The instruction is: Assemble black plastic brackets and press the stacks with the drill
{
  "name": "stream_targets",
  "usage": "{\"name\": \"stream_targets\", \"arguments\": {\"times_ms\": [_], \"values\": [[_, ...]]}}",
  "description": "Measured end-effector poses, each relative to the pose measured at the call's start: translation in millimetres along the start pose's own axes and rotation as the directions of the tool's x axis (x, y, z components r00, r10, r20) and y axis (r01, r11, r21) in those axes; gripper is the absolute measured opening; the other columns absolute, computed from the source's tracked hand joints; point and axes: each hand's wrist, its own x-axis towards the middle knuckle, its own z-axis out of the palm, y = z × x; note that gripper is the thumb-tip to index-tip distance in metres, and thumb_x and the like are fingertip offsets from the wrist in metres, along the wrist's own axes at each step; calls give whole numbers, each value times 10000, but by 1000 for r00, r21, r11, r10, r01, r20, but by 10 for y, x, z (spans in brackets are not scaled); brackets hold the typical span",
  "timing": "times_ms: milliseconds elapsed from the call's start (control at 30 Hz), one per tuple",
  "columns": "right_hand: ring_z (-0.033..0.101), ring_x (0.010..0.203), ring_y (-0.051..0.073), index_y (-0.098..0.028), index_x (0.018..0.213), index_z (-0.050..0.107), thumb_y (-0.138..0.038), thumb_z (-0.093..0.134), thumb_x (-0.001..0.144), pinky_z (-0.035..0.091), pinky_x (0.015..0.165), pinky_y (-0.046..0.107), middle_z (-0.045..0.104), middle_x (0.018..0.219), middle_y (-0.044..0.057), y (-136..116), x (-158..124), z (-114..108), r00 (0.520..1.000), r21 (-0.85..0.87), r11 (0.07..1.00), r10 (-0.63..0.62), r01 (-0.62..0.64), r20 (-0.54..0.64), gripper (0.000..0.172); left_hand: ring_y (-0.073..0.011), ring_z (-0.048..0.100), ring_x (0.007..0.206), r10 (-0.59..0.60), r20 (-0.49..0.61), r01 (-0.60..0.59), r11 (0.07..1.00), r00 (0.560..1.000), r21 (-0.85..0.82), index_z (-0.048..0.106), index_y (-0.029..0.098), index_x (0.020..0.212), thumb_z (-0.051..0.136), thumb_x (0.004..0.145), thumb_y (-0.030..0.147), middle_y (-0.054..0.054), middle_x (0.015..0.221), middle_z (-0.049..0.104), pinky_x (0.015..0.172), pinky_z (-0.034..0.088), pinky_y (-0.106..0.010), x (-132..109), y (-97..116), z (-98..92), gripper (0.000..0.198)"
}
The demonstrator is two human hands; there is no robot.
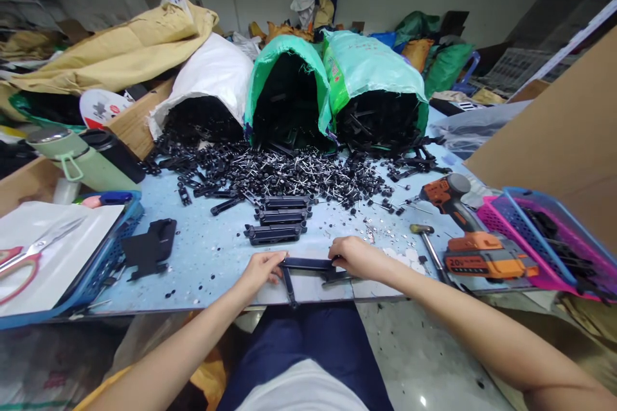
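Note:
At the table's front edge, a black jointed plastic bracket [308, 264] lies between my two hands. My left hand [264, 270] pinches its left end, where one arm folds down toward me. The bracket's right end is gripped by my right hand [354, 258], with fingers curled over it; a further black piece shows beneath that hand. Just beyond my hands, several similar black brackets [276, 233] lie stacked in a row. Behind them spreads a big heap of small black parts with metal pins [308, 173].
Sacks of black parts, one white [212, 70] and two green [289, 51], lie open behind the heap. Rightward are a hammer [431, 250], an orange cordless drill [472, 250] and baskets [506, 244]. Leftward are scissors [36, 247], a blue basket [130, 215] and a green bottle [87, 164].

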Motion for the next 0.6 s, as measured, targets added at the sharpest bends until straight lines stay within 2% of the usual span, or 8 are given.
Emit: {"name": "stream_targets", "arguments": {"times_ms": [100,233,300,367,433,500,533,600], "values": [[582,736,168,-177,829,624,-121,563,748,391,629,227,630,787,39,-8,-26,0,999,33,999,10,-8,-52,116,-89,512,545,11,46,-11,1000,999,5,660,126,893,642,621,419,-49,747,629,445,425,-194,-12,26,-11,400],[573,707,151,-185,871,593,-179,484,826,415,625,233,610,799,42,15,-126,145,989,78,996,-22,34,-145,118,-87,482,453,43,3,-44,995,999,94,652,114,923,631,632,398,14,535,557,445,420,-212,11,14,-12,407],[570,802,157,-193,956,579,-239,424,869,436,690,250,601,892,68,76,-217,298,966,116,989,-63,94,-250,183,-102,491,444,48,9,-49,987,999,156,640,117,957,592,664,415,10,539,565,453,422,-234,20,6,-22,422],[535,941,177,-198,1114,512,-314,429,870,436,777,283,564,1039,101,164,-316,479,928,131,981,-89,145,-361,282,-144,555,564,129,15,-128,951,992,282,634,134,972,544,707,409,-33,674,630,534,453,-272,7,15,-9,393],[513,986,190,-202,1234,411,-364,474,843,436,803,305,535,1096,115,254,-396,660,903,121,978,-103,168,-417,428,-206,571,831,356,20,-315,798,934,514,614,158,1007,501,754,371,-80,929,639,723,450,-345,-27,34,69,349],[539,906,186,-202,1282,350,-369,488,835,452,755,305,566,1012,104,319,-438,815,895,102,981,-108,167,-434,497,-257,460,1068,572,154,-484,485,806,728,557,180,1091,499,769,372,-101,1130,559,896,344,-431,-59,43,235,379],[549,855,182,-200,1290,336,-364,485,838,457,723,304,581,947,92,338,-445,880,890,90,982,-108,164,-443,504,-276,412,1118,607,263,-534,322,750,782,514,179,1139,518,757,406,-115,1168,529,928,297,-461,-66,38,342,444],[551,792,182,-194,1298,320,-344,466,850,456,684,310,590,858,74,346,-442,981,878,67,987,-99,147,-469,495,-294,426,1089,539,444,-584,114,716,804,440,144,1196,574,699,482,-147,1116,542,910,303,-470,-48,7,564,616]]}}
